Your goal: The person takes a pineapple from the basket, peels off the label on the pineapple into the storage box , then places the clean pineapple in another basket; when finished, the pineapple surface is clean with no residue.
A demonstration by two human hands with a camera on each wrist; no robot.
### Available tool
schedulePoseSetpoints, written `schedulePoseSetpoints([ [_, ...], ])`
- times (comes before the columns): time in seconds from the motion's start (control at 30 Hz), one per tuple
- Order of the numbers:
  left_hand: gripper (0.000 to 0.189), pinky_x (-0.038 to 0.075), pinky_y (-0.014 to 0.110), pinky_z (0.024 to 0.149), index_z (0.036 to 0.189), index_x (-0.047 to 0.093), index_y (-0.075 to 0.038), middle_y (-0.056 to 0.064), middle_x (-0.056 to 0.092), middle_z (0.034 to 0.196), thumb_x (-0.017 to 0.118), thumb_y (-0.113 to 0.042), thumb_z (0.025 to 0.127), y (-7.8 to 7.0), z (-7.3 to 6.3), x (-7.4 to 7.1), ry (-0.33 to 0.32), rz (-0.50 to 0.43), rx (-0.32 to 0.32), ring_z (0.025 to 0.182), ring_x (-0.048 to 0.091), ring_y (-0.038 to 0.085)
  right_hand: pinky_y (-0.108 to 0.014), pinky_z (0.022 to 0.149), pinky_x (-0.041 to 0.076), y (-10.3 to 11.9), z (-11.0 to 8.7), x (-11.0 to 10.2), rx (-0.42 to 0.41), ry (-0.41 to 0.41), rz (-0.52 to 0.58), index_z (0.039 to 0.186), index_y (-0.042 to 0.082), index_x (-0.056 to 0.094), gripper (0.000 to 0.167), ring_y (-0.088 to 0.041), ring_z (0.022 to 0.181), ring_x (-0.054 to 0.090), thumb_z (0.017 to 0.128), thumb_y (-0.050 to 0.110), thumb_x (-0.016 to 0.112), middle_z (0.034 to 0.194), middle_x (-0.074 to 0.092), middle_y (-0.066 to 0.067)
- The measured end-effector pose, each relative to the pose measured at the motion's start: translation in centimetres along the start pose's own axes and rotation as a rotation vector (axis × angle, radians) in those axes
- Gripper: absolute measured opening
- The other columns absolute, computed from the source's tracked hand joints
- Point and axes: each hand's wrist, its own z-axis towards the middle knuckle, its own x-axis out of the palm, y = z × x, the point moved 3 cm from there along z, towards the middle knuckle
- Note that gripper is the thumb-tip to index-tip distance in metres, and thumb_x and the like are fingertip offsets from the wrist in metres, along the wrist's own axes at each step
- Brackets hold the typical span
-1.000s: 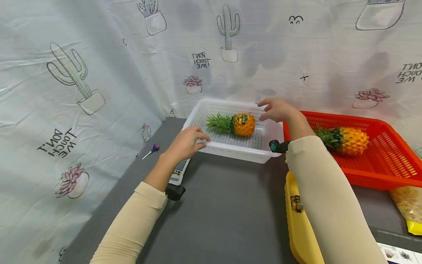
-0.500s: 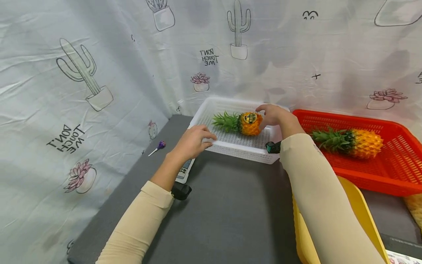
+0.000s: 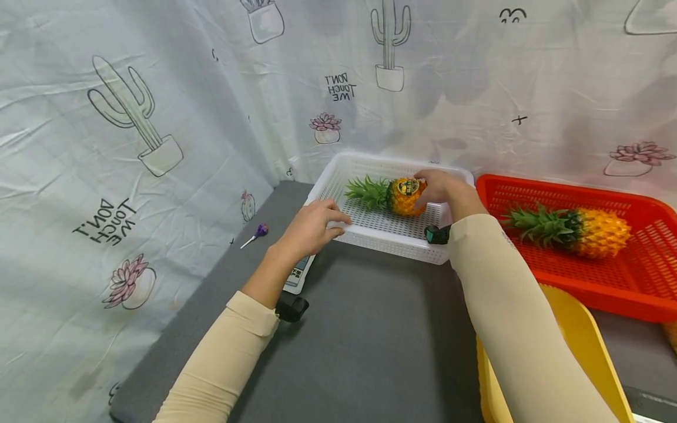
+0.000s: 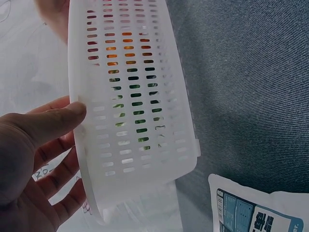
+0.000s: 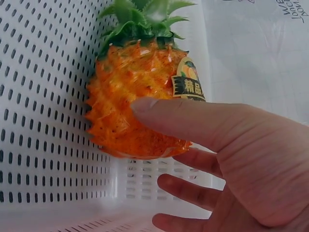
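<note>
Left hand (image 3: 314,225) pinches white perforated plastic basket (image 3: 388,244) by the rim; inside, right hand (image 3: 443,189), fingers spread, thumb over spiky orange pineapple (image 5: 130,82).

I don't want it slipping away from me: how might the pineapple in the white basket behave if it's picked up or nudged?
The pineapple is probably stiff: its bumps stand out sharply. Rounded and lying on its side in the white basket, it may roll if nudged, though the spread leaves could check that. Its glossy skin might be slippery.
</note>
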Motion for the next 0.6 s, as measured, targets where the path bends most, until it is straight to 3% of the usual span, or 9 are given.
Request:
schedulePoseSetpoints([
  [0.3, 0.024, 0.052, 0.042, 0.086, 0.120, 0.079, -0.019, 0.003, 0.068, 0.113, 0.074, -0.017, 0.097, -0.04, 0.11, 0.01, 0.005, 0.002, -0.003, 0.103, 0.063, 0.024, -0.062, 0.118, 0.035, -0.05, 0.63, 0.05, -0.064, -0.043, -0.019, 0.153, 0.003, 0.040, 0.079, -0.045, 0.136, 0.042, 0.085, 0.011, 0.079, 0.155, 0.040, -0.027],
  [0.6, 0.024, 0.053, 0.042, 0.087, 0.120, 0.079, -0.018, 0.004, 0.068, 0.113, 0.074, -0.017, 0.096, 0.01, 0.00, -0.03, 0.006, -0.010, 0.002, 0.104, 0.063, 0.024, -0.058, 0.105, 0.048, -0.32, 0.40, 0.18, -0.086, -0.038, 0.114, 0.150, 0.005, 0.039, 0.076, -0.044, 0.129, 0.043, 0.084, 0.008, 0.077, 0.155, 0.035, -0.028],
])
